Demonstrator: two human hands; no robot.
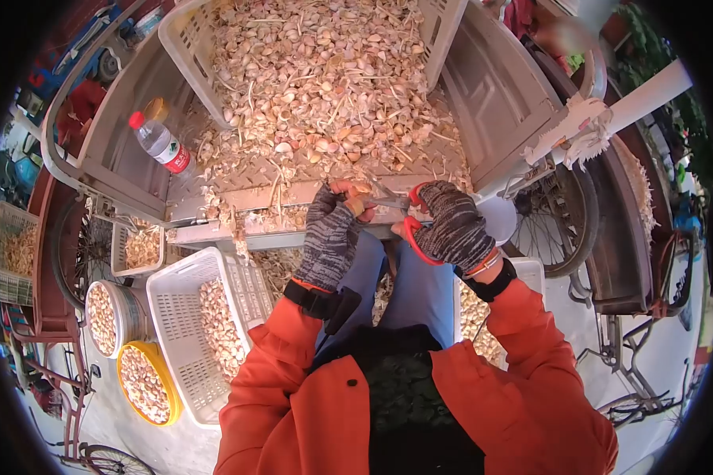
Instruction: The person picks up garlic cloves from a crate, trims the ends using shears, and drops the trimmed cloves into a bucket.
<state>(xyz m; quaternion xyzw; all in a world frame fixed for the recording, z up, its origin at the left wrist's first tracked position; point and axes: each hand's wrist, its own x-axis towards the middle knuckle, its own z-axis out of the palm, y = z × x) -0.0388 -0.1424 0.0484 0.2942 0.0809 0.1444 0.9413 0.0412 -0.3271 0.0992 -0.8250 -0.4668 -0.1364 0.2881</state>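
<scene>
My left hand (331,233), in a grey knitted glove with bare fingertips, pinches a small piece of garlic (363,189) above the front edge of the cart bed. My right hand (458,229), gloved the same way, grips red-handled scissors (412,231). Their metal blades point left and reach right up to the garlic at my left fingertips. Behind both hands, a large heap of garlic (317,87) with dry stalks and skins spreads over the metal cart bed (249,190), spilling from a tipped white crate (188,59).
A red-capped bottle (162,144) leans at the bed's left. Below it stand a white crate (178,317), a yellow bucket (170,380) and a white bucket (127,313), all holding garlic. Another crate (531,273) is by my right leg. A spoked wheel (558,218) stands at right.
</scene>
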